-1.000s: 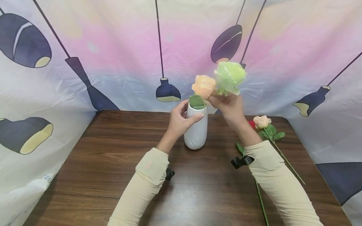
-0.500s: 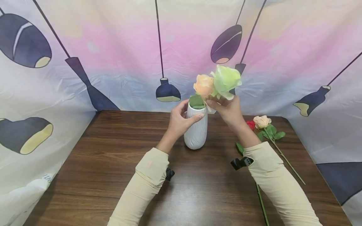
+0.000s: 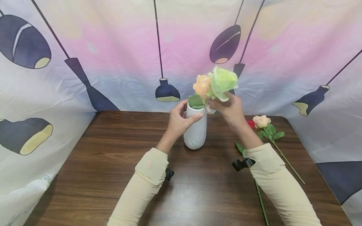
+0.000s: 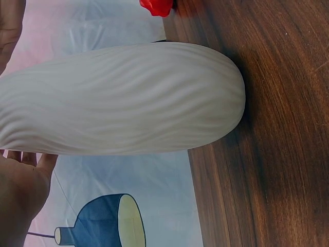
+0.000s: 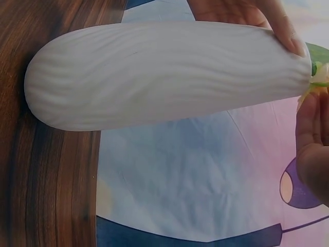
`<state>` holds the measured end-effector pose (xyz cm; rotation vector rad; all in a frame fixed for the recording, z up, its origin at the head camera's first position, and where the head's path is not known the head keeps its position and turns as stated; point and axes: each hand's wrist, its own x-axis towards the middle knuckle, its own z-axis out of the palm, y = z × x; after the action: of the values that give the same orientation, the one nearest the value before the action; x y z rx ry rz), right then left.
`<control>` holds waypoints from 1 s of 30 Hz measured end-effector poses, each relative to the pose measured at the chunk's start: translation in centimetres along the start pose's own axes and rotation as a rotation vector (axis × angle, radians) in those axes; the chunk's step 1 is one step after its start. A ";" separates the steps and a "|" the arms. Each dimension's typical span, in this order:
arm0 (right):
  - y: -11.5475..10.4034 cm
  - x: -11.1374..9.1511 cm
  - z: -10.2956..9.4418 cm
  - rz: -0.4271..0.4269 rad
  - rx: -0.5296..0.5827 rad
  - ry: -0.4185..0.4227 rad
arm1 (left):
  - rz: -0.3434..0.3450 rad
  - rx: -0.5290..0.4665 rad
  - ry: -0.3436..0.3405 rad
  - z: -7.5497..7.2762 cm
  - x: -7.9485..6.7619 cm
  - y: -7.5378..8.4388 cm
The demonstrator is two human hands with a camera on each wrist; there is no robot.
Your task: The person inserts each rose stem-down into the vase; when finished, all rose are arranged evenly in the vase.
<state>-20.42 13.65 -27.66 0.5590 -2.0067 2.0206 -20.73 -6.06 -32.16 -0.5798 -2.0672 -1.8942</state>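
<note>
The left hand (image 3: 178, 121) grips a white vase (image 3: 195, 133). At the vase's two o'clock, the right hand (image 3: 232, 111) pinches a green rose (image 3: 223, 81).

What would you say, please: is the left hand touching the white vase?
Touching. In the right wrist view, the left hand has its thumb on the white vase near the rim.
</note>
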 end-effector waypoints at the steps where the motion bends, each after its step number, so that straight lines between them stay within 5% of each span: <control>1: 0.1 -0.1 -0.1 -0.002 0.004 -0.003 | -0.002 -0.001 0.000 0.0 0.0 0.0; 18: 1.2 -3.8 -4.3 0.067 -0.028 -0.050 | -0.001 -0.011 0.003 0.0 0.0 0.0; 30: 5.6 -7.6 -10.0 0.235 -0.046 -0.081 | -0.010 -0.016 0.004 0.0 0.0 0.0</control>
<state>-17.01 24.16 -35.86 0.4182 -2.2546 2.1058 -20.72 -6.04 -32.17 -0.5691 -2.0581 -1.9178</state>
